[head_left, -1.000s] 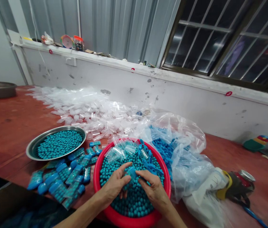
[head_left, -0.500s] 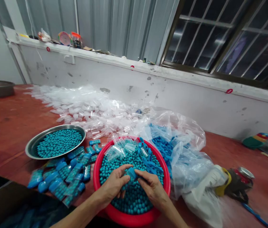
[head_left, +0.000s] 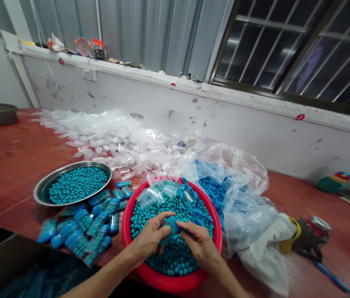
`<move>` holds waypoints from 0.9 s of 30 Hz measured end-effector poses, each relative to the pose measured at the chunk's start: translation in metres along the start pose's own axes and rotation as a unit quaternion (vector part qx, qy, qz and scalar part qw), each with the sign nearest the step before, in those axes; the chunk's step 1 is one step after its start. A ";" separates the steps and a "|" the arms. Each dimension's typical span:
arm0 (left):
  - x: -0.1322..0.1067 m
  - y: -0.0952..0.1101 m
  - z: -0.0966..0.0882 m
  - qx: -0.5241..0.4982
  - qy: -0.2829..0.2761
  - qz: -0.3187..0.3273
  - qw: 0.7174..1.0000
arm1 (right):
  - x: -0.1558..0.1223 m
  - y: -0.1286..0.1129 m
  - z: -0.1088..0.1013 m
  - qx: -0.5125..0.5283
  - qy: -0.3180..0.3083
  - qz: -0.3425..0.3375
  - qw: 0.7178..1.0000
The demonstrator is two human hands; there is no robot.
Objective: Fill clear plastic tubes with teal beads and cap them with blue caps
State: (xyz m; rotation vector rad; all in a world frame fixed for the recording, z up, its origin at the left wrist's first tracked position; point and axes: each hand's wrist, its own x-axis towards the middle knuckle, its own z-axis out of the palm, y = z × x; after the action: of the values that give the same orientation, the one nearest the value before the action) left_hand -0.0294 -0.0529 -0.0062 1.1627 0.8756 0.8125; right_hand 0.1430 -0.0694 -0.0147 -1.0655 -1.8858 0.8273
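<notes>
Over a red basin (head_left: pixel 127 223) filled with small teal balls (head_left: pixel 175 260), both my hands are closed on one small blue-capped container (head_left: pixel 172 223). My left hand (head_left: pixel 148 236) grips it from the left, thumb and forefinger around its side. The fingertips of my right hand (head_left: pixel 198 240) press against the blue cap from the right. Its lower part is hidden by my fingers. Clear empty tubes (head_left: pixel 154 196) and loose blue caps (head_left: pixel 198 215) lie on the balls along the basin's far side.
Filled blue-capped containers (head_left: pixel 83 221) are heaped left of the basin, beside a metal bowl (head_left: pixel 40 194) of teal balls. Clear tubes (head_left: pixel 122 145) spread behind. A plastic bag (head_left: pixel 246 207) with blue caps, a white cloth bag (head_left: pixel 268 252) and a jar (head_left: pixel 317 225) are to the right.
My hands stay nearly in place over the basin, still holding the container; the blue cap has turned slightly between my fingers. The view has shifted a little.
</notes>
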 end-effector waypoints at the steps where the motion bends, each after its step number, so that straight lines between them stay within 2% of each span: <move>1: -0.001 0.001 -0.001 0.000 -0.009 -0.001 1.000 | 0.000 -0.001 -0.002 0.000 -0.006 0.006 1.000; 7: 0.000 -0.001 -0.004 -0.011 -0.034 -0.010 0.999 | 0.001 -0.003 -0.004 -0.005 -0.025 0.020 0.999; 12: 0.002 -0.005 0.000 0.026 0.005 -0.004 1.000 | -0.001 0.001 -0.003 0.005 -0.006 0.008 1.000; 17: -0.001 -0.006 -0.001 0.044 -0.046 -0.024 0.998 | -0.001 0.004 -0.003 0.034 -0.029 0.053 0.998; 23: 0.005 -0.012 0.001 0.036 0.047 0.003 0.998 | 0.004 0.001 0.004 -0.031 0.004 -0.010 0.999; 25: 0.005 -0.012 -0.002 0.050 0.024 0.011 0.998 | 0.007 0.000 0.000 -0.006 -0.014 0.007 1.000; 27: 0.003 -0.011 -0.006 0.056 -0.026 0.005 0.998 | 0.010 0.000 -0.006 0.068 -0.032 0.058 0.995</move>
State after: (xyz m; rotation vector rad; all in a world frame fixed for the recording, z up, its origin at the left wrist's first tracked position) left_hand -0.0324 -0.0496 -0.0188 1.2822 0.8823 0.7445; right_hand 0.1444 -0.0596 -0.0084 -1.0839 -1.8046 1.0520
